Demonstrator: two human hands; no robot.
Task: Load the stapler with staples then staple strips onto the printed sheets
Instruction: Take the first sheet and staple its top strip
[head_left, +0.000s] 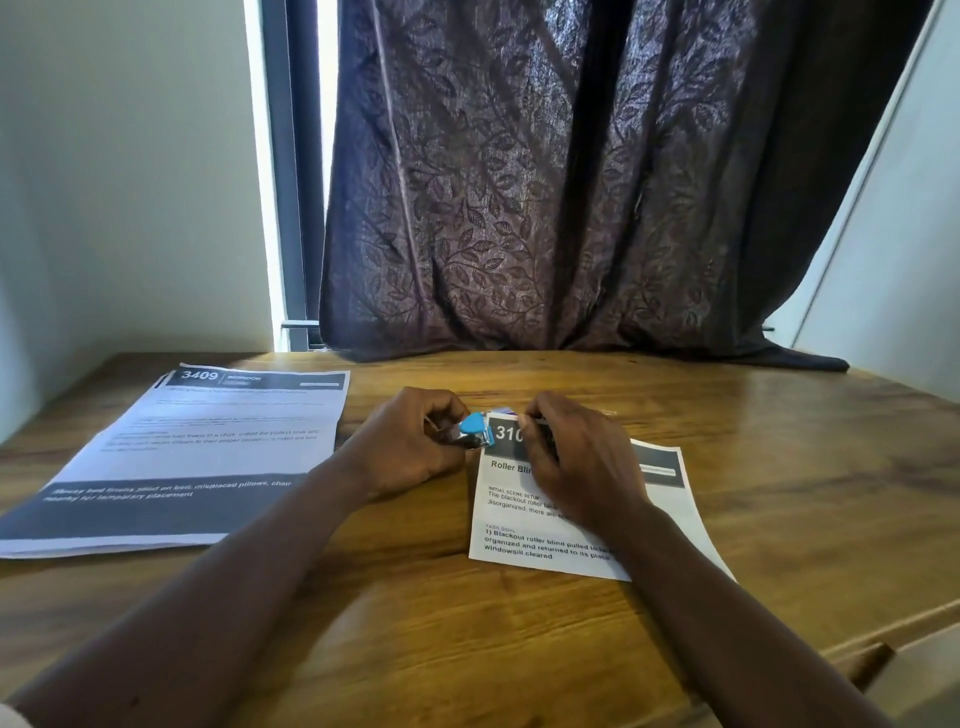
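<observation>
You are at the stapling step: your left hand (410, 441) clamps its fingers round the blue stapler (474, 430), its mouth at the printed sheet's (524, 540) top left corner. Your right hand (576, 462) lies over that sheet's top edge, fingertips pinched on what seems the strip (505, 410) — mostly hidden. Next, I judge, squeeze squarely — keeping strip and sheet aligned.

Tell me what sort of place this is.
Probably a room in a home, at a desk by a window: a wooden table, a leaf-patterned curtain behind it, and a window frame beside the curtain. Printed sheets lie on the table.
</observation>
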